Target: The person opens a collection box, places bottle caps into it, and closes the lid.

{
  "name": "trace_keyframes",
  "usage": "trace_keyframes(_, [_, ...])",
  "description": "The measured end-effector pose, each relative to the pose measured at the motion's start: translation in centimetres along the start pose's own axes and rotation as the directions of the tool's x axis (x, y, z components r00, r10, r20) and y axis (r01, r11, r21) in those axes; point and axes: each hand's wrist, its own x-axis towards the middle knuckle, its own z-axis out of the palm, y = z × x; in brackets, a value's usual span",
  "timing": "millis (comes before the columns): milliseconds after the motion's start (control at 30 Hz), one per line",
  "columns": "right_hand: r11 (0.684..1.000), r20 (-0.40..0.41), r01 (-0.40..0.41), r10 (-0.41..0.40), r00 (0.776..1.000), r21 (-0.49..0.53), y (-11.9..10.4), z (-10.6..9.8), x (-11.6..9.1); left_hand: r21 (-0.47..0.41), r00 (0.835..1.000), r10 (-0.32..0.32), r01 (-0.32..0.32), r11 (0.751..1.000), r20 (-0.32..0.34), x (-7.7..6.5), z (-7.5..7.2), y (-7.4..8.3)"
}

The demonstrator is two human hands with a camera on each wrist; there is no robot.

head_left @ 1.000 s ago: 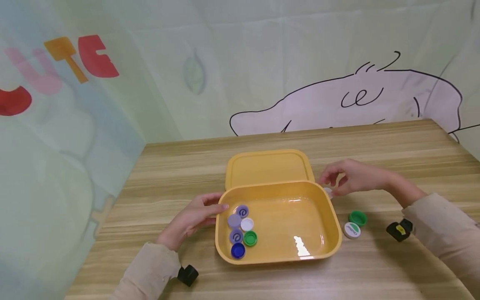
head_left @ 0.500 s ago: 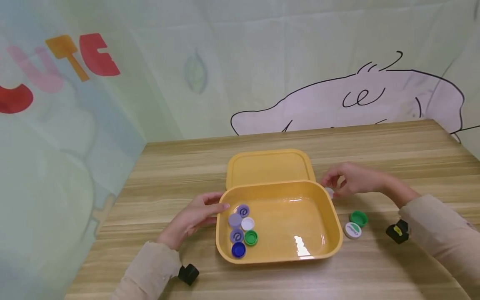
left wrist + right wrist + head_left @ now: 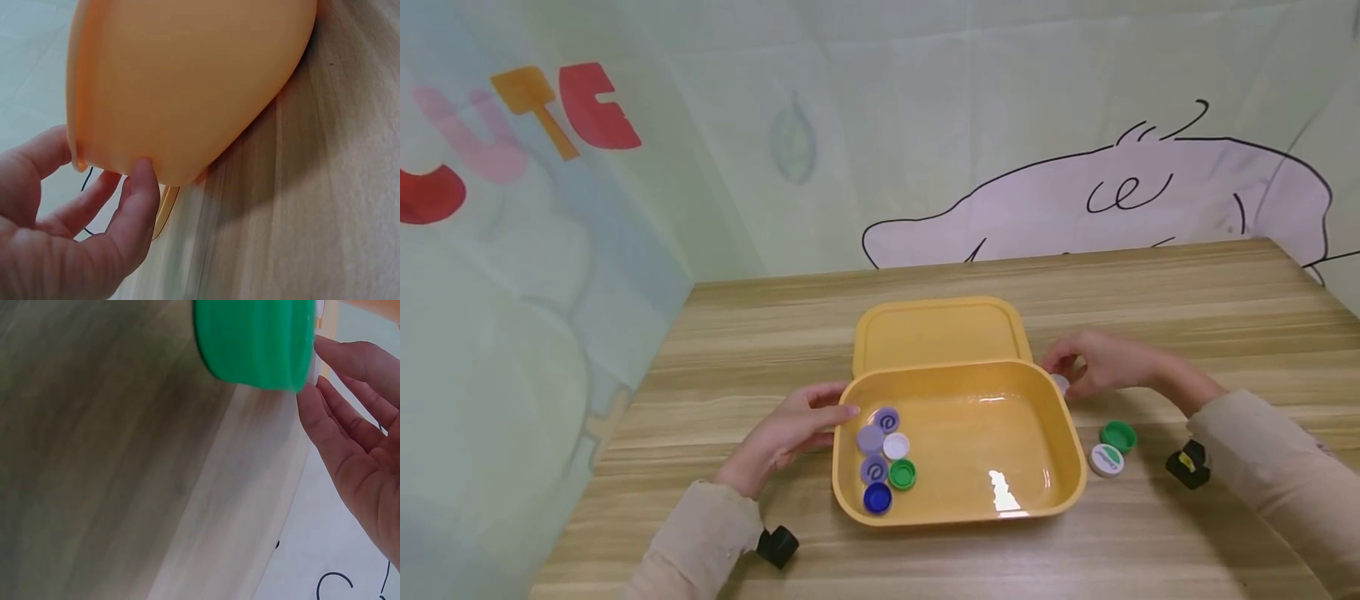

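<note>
My left hand [image 3: 784,427] holds the left wall of a yellow plastic box [image 3: 973,454], thumb over the rim. In the left wrist view its fingers [image 3: 144,194] reach under the rim against the outer wall. Beyond the box's right wall my right hand [image 3: 1101,362] pinches a pale bottle cap [image 3: 1061,382], partly hidden by fingers and box. Several caps lie in the box's left part: purple caps [image 3: 871,439], a white cap [image 3: 896,447], a green cap [image 3: 902,474] and a blue cap [image 3: 877,498].
A yellow lid [image 3: 940,335] lies behind the box, partly covered by it. Right of the box, on the wooden table [image 3: 760,325], a green cap [image 3: 1118,436] touches a white cap with a green print [image 3: 1107,460]. A printed cloth [image 3: 820,167] hangs behind.
My right wrist and sleeve have shifted slightly left while the fingers stay at the pale cap. My left hand, the box and the caps in it have stayed in place.
</note>
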Motion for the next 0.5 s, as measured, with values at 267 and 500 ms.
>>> trace_keyframes(267, [1.0, 0.015, 0.024, -0.024, 1.0, 0.015, -0.14, 0.36, 0.24, 0.004, 1.0, -0.006, 0.006, 1.0, -0.003, -0.08, -0.01, 0.15])
trace_keyframes(500, [1.0, 0.015, 0.01, -0.01, 1.0, 0.026, -0.17, 0.47, 0.4, 0.012, 1.0, -0.004, 0.004, 1.0, -0.005, -0.06, -0.09, 0.16])
